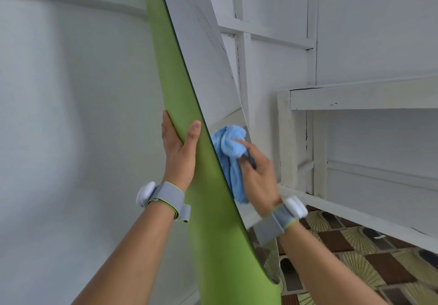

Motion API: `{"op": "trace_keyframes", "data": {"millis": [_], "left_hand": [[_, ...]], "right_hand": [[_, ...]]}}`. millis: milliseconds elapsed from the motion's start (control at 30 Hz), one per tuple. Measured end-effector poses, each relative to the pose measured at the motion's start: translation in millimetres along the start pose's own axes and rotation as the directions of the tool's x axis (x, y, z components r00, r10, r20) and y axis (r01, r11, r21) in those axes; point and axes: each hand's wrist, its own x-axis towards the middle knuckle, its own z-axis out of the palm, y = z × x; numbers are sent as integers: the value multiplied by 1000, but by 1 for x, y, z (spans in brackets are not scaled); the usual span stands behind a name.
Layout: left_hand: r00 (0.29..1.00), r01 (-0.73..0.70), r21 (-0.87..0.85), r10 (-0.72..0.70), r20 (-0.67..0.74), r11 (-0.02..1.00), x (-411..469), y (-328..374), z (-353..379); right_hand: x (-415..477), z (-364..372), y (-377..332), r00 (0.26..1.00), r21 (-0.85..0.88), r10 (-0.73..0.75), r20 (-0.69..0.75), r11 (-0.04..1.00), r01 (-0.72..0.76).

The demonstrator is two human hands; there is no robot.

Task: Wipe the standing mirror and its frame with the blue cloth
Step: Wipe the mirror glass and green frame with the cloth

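Beside the white wall, the left hand (179, 148) grips the tall green mirror frame (206, 186) w/ thumb in front, & the right hand (257, 174), nearer the glass (203, 51), squeezes the blue cloth (228, 148) on it, more glass running up.

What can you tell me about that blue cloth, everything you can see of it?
The blue cloth looks like soft, fluffy terry or microfibre, light blue. It is bunched into a wad at the top, with a tail hanging down. The right hand holds it pressed against the glass of the mirror, close beside the green frame. The hand looks blurred.
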Motion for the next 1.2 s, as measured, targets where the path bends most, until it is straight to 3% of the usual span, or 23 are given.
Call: {"op": "trace_keyframes", "data": {"millis": [167, 367, 700, 767, 867, 1067, 1200], "left_hand": [[1000, 0, 5, 0, 9, 1000, 1, -1, 0], [1000, -4, -25, 4, -5, 1000, 3, -2, -3], [999, -21, 58, 23, -31, 998, -52, -36, 13], [999, -14, 77, 16, -30, 997, -69, -46, 15], [999, -37, 107, 40, -22, 994, -81, -55, 15], [999, -26, 114, 29, -21, 993, -84, -60, 13], [1000, 26, 165, -24, -9, 986, -102, -71, 18]], "right_hand": [[67, -5, 26, 999, -245, 23, -34, 969, -31], [32, -39, 74, 981, -511, 192, -41, 839, -185], [-74, -86, 141, 839, -613, 530, -123, 624, -484], [-77, -85, 134, 842, -599, 525, -120, 638, -484], [-55, -70, 105, 912, -576, 398, -105, 723, -382], [-28, -46, 70, 977, -369, 211, -19, 907, -203], [-49, -60, 113, 959, -395, 273, -72, 875, -279]]}}
